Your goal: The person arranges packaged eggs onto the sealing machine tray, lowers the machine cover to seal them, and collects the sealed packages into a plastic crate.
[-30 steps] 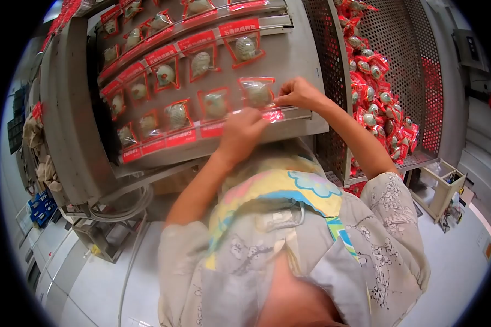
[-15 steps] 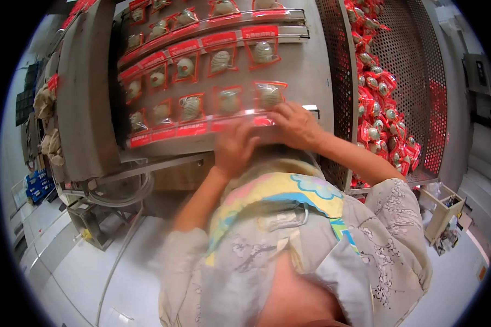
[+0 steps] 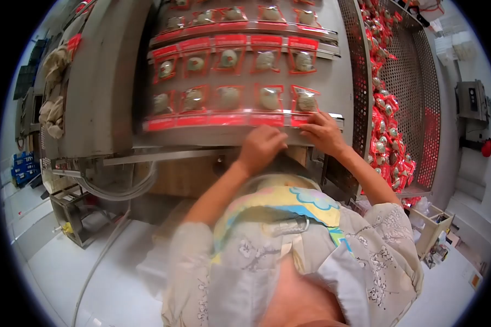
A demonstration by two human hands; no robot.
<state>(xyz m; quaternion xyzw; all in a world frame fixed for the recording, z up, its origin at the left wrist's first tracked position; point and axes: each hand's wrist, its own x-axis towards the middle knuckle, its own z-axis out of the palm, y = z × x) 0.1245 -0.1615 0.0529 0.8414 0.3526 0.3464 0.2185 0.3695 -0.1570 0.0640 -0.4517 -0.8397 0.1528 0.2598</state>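
My right hand [image 3: 325,134] is at the front right of the metal machine bed, its fingers pinched at the lower red end of a clear pouch with a pale egg [image 3: 305,101] inside. My left hand [image 3: 262,146] is beside it at the bed's front edge, fingers curled together, just below the red end of another egg pouch [image 3: 269,99]. Whether anything is between the left fingers is hidden. More egg pouches lie leftward in the same row, red ends along a metal bar [image 3: 202,121]. Behind them runs a second row of egg pouches [image 3: 229,58], with red ends facing away.
A perforated metal bin [image 3: 420,125] on the right holds a heap of red egg packets [image 3: 384,136]. To the left stands a thick metal machine part [image 3: 101,82], with cloth gloves [image 3: 53,117] beyond it. A coiled hose [image 3: 120,191] hangs below the bed.
The view has shifted, so the bed appears farther right and higher. My left hand has moved rightward along the front edge, closer to my right hand. My right hand stays by the rightmost pouch.
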